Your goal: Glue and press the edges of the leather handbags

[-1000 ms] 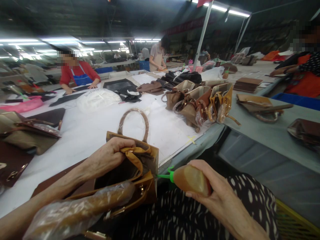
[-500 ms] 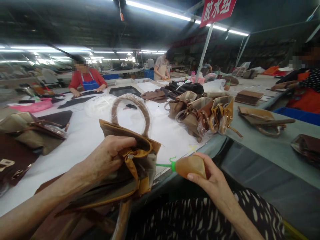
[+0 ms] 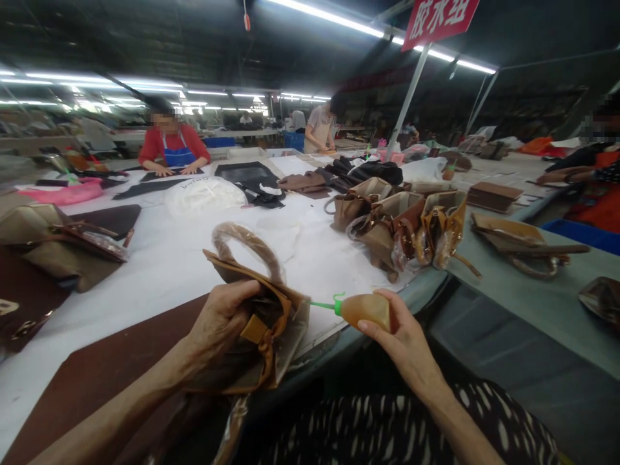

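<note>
My left hand (image 3: 225, 320) grips the upper edge of a tan and brown handbag (image 3: 278, 358), fingers wrapped over its side. One plastic-wrapped handle (image 3: 249, 248) arches above the bag, and another hangs below it. In my right hand (image 3: 400, 336) is an amber squeeze bottle (image 3: 365, 311) with a green cap, held on its side. Its thin green nozzle (image 3: 322, 305) points left, with the tip at the bag's right edge; whether it touches I cannot tell. The inside of the bag is partly hidden by my left hand.
Several handbags (image 3: 402, 216) stand together on the white-covered table (image 3: 169, 271). A dark brown sheet (image 3: 111, 368) lies under my left arm. More bags (image 3: 72, 248) lie at the left. A person in red (image 3: 174, 145) works across the table; other people are farther back and at right.
The handbag has turned and tilted in my left hand, its upper handle leaning lower. The bottle has risen slightly, its nozzle now at the bag's upper right edge. The view has shifted a little.
</note>
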`<act>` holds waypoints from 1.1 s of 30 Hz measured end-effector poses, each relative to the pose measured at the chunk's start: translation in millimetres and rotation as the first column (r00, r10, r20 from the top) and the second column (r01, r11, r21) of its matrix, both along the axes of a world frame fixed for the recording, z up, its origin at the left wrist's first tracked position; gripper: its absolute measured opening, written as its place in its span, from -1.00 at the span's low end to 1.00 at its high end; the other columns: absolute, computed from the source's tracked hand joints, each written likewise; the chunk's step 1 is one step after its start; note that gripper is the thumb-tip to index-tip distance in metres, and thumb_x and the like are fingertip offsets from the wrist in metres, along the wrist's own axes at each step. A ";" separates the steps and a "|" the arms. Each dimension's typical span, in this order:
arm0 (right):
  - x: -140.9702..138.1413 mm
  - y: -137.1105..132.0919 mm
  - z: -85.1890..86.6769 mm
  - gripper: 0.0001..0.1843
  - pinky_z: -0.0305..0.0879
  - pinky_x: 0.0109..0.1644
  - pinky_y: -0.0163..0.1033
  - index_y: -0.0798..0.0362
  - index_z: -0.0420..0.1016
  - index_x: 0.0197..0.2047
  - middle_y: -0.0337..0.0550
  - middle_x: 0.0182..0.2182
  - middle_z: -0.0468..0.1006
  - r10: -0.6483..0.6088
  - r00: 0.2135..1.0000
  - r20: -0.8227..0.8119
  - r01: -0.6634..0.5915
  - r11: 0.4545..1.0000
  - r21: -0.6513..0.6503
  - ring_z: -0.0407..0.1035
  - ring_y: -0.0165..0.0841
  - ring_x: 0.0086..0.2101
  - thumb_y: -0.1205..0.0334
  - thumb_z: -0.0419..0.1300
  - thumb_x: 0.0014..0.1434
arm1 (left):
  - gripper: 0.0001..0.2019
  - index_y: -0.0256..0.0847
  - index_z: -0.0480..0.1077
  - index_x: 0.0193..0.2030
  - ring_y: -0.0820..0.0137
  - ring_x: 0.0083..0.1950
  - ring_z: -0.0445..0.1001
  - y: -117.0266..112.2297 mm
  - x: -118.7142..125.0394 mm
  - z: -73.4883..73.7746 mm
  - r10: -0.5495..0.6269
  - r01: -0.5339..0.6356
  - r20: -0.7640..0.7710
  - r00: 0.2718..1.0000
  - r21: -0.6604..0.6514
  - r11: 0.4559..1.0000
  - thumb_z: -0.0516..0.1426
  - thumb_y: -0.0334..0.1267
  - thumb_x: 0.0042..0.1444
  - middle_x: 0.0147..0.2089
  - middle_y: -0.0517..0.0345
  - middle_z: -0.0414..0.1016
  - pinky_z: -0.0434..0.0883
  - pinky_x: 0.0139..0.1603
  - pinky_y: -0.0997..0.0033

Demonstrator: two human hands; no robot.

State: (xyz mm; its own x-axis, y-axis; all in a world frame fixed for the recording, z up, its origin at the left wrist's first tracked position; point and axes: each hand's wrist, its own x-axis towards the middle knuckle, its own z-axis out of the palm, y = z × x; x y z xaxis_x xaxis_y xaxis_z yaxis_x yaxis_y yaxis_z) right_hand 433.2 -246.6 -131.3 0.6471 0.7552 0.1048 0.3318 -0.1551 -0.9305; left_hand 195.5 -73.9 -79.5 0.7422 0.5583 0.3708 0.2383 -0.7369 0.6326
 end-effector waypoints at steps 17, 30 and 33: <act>-7.3 -8.9 11.0 -0.40 0.26 -0.12 -0.21 -0.04 0.23 -0.03 -0.19 -0.16 0.39 -0.021 0.987 0.157 0.027 0.999 -0.032 0.33 -0.24 -0.21 -0.03 0.26 -0.14 | -0.68 -0.33 0.43 -0.32 0.48 -0.38 0.41 -11.1 -9.6 21.5 -0.001 -0.001 -0.024 1.000 -0.051 0.999 -0.10 -0.53 -0.09 -0.39 0.18 0.47 0.34 -0.35 0.61; -53.4 50.2 1.2 -0.42 0.24 -0.13 -0.21 -0.04 0.16 0.01 -0.21 -0.22 0.39 0.276 0.961 0.015 -0.275 0.961 -0.030 0.32 -0.25 -0.23 0.00 0.23 -0.05 | -0.65 -0.29 0.42 -0.37 0.50 -0.41 0.41 -2.2 -78.3 28.4 0.193 -0.194 -0.025 0.981 -0.036 0.980 -0.15 -0.55 -0.16 -0.43 0.22 0.47 0.36 -0.34 0.61; -63.7 61.5 -3.5 -0.42 0.24 -0.12 -0.19 -0.03 0.16 0.01 -0.20 -0.22 0.39 0.305 0.952 0.031 -0.303 0.951 -0.057 0.32 -0.24 -0.23 0.01 0.23 -0.05 | -0.64 -0.29 0.41 -0.38 0.51 -0.41 0.41 0.2 -89.9 16.0 0.233 -0.233 -0.030 0.972 -0.003 0.972 -0.15 -0.56 -0.16 -0.43 0.22 0.47 0.36 -0.33 0.59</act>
